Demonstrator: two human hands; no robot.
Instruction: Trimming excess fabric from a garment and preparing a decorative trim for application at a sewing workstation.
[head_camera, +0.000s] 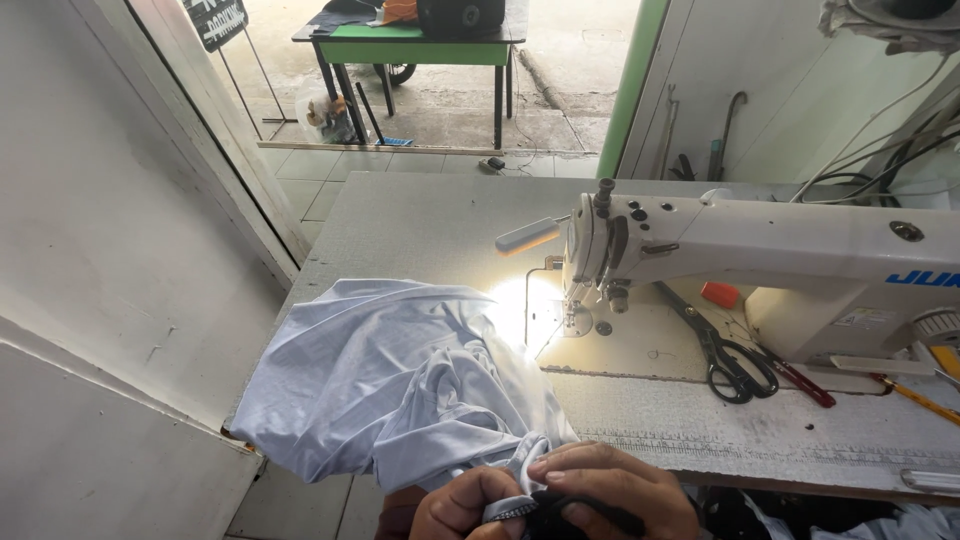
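Work table (420, 215), pale grey and speckled, fills most of the view and runs from the near edge away to the tiled floor at the far side. White wall panel on the left.

Sewing machine (760, 250), white, industrial type, sits on the right half of the table. Its head points left, the needle area is lit by a small lamp, and the glare falls on the table and cloth just beside it.

Pale blue-grey garment (390, 375), bunched and wrinkled, lies on the near left part of the table. Its far edge reaches close to the needle plate; its near end is gathered down into the hands at the bottom of the frame.

Green-fronted table (420, 45) stands far off, outside on the concrete.

Black-handled scissors (725, 355) lie on the machine bed, right of the needle, blades pointing far-left. A red-handled tool (805, 385) lies just beside the scissor handles. A yellow pencil-like tool (915, 398) lies further right.

Right hand (615, 485), near bottom edge: fingers curled together, pinching the gathered end of the garment along with a dark strip (570, 515).

Left hand (460, 505), touching the right: fingers closed on the same edge of cloth, a small patterned band showing between the thumbs. Lower parts of both hands are cut off by the frame.
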